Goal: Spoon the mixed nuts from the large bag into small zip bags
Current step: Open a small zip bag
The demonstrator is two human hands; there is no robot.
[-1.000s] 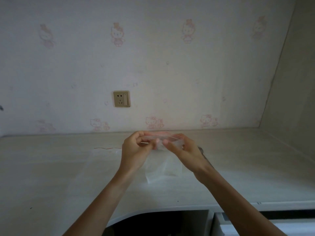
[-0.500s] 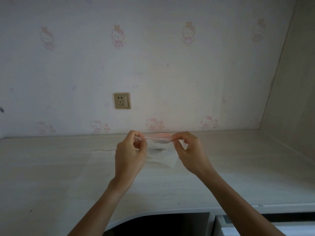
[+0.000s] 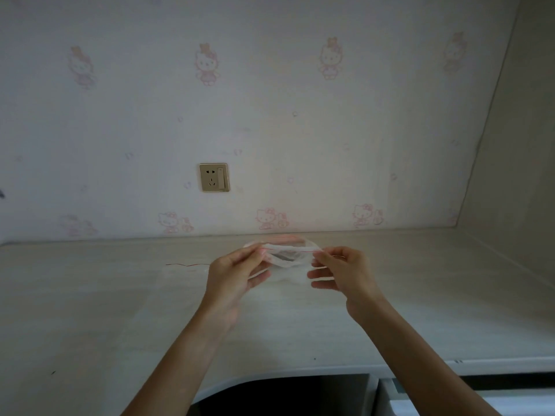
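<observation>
small zip bag (image 3: 289, 259): hanging above the desk (image 3: 90, 310), mouth gaping. left hand (image 3: 237, 274) pinching its 9 o'clock end, right hand (image 3: 342, 271) pinching its 3 o'clock end.

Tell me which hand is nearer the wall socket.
Left. The left hand sits almost directly below the wall socket; the right hand is farther off to the right.

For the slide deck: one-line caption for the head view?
Left hand and right hand pinch the mouth of a small clear zip bag above the pale desk.
</observation>
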